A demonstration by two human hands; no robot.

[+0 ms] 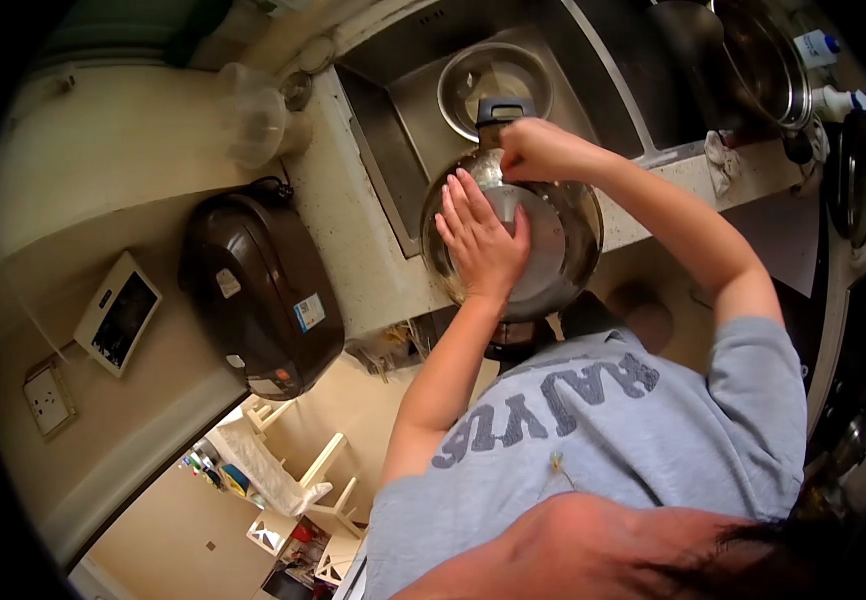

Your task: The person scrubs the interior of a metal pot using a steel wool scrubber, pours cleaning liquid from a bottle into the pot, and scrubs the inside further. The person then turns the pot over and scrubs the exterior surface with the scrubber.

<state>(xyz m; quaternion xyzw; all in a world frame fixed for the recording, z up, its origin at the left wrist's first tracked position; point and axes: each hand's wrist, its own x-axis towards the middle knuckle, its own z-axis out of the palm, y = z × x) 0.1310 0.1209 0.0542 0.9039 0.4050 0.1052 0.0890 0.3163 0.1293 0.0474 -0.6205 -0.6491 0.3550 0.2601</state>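
A shiny round steel pot with a dark loop handle is held at the sink's front edge, close to my body. Its pale flat round middle faces up at me; I cannot tell whether that is the inside or the underside. My left hand lies flat on it, fingers stretched and thumb apart. Near the handle, my right hand is closed against the pot's far part. Whatever its fingers hold, if anything, is hidden. Beyond the handle, a steel bowl sits in the sink.
A dark brown appliance stands on the counter at left, near a clear plastic container. A large pan, white bottles and a cloth are at right. A white chair shows at lower left.
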